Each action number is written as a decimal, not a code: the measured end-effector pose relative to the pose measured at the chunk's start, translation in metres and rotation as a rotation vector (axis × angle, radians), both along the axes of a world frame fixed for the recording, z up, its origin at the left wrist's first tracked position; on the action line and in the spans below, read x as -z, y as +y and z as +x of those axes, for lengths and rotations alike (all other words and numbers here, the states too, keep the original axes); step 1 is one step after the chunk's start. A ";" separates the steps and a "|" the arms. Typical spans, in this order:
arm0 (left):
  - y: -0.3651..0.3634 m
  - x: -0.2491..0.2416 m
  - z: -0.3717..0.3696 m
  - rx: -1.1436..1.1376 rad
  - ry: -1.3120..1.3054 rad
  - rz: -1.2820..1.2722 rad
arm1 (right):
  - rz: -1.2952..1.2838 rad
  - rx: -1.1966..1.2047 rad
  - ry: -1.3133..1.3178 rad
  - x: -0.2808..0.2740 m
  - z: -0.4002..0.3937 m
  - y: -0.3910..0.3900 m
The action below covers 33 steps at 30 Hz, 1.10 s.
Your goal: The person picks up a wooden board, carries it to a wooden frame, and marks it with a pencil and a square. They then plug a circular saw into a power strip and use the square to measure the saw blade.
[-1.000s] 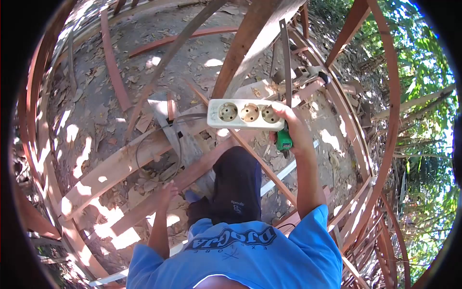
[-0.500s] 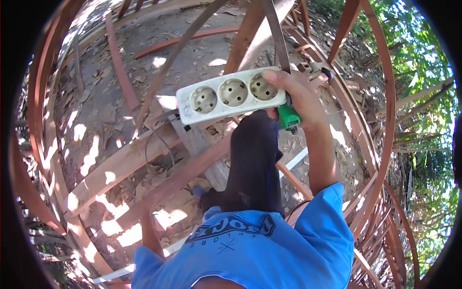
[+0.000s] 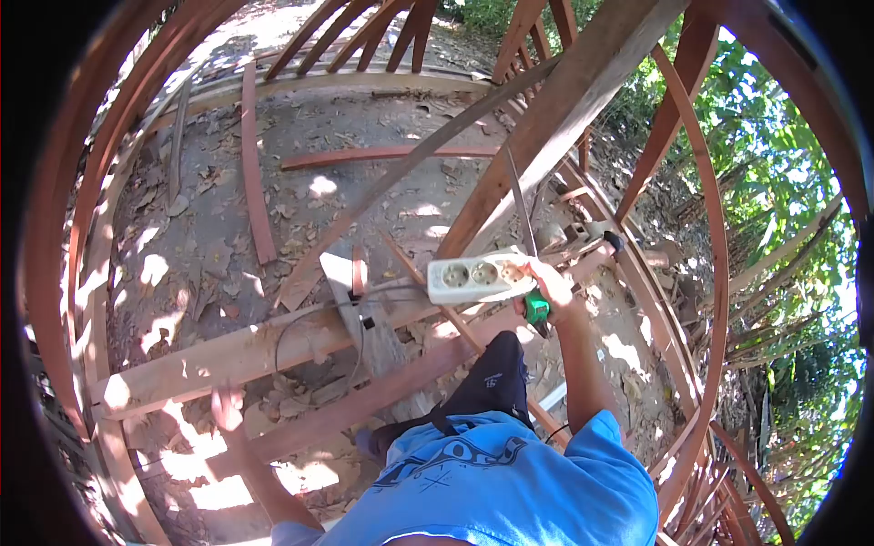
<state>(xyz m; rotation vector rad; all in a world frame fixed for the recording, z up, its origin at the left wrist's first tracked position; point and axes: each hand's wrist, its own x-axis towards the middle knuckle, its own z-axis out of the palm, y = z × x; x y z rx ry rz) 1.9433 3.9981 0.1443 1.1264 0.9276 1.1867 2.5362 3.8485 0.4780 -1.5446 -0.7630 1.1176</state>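
A white three-socket power strip (image 3: 469,280) is gripped at its right end by my right hand (image 3: 553,296), sockets facing up. Against the same hand, just below the strip, is a green-and-black object (image 3: 537,309); its kind cannot be made out. From the strip's left end a dark cable (image 3: 393,289) runs left and loops down over the planks. My left hand (image 3: 228,407) is at lower left, just in front of a long wooden beam (image 3: 214,362); its fingers are blurred and I see nothing in them.
A grey board (image 3: 375,332) lies across the beam and a reddish plank (image 3: 341,417). A thick slanting post (image 3: 555,123) rises beyond my right hand. Curved wooden ribs (image 3: 710,209) surround me on both sides. Loose strips (image 3: 255,173) lie on leaf-strewn ground.
My right hand has lowered the power strip away from the camera, farther forward. My left hand has come into view at lower left. The view has tilted up, showing more ground and ribs.
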 end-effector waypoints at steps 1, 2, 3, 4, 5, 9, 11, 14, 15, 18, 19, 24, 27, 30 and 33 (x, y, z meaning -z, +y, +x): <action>0.020 -0.016 0.030 -0.083 0.046 -0.034 | 0.008 -0.045 0.098 0.017 0.028 -0.005; 0.037 -0.074 0.078 -0.165 0.091 -0.071 | -0.030 -0.084 0.028 0.021 0.046 -0.010; 0.049 -0.126 0.121 -0.131 0.109 0.037 | -0.160 0.016 -0.064 0.020 0.059 -0.013; 0.057 -0.178 0.164 -0.098 0.126 0.145 | -0.241 -0.022 -0.098 0.026 0.083 -0.018; 0.062 -0.234 0.202 -0.045 0.260 0.248 | -0.321 -0.061 -0.136 0.031 0.106 -0.023; 0.075 -0.364 0.377 0.190 0.378 0.734 | -0.340 0.034 -0.235 0.013 0.158 -0.066; 0.086 -0.396 0.488 0.154 0.450 1.025 | -0.486 0.063 -0.135 0.058 0.227 -0.099; 0.086 -0.409 0.660 -0.045 0.223 0.981 | -0.661 0.063 0.004 0.123 0.323 -0.121; 0.092 -0.399 0.701 -0.131 0.227 0.919 | -0.680 0.047 0.041 0.144 0.349 -0.118; 0.116 -0.372 0.785 -0.265 0.064 0.720 | -0.736 -0.005 0.098 0.191 0.412 -0.101; 0.128 -0.364 0.793 -0.267 0.029 0.721 | -0.759 -0.029 0.098 0.204 0.430 -0.097; 0.129 -0.351 0.788 -0.254 -0.050 0.742 | -0.823 -0.098 0.049 0.238 0.487 -0.080; 0.137 -0.343 0.789 -0.320 -0.010 0.847 | -0.803 -0.117 0.042 0.263 0.479 -0.075; 0.142 -0.347 0.788 -0.330 0.004 0.873 | -0.769 -0.118 0.047 0.281 0.460 -0.056; 0.135 -0.350 0.799 -0.335 -0.004 0.880 | -0.741 -0.090 0.107 0.293 0.439 -0.041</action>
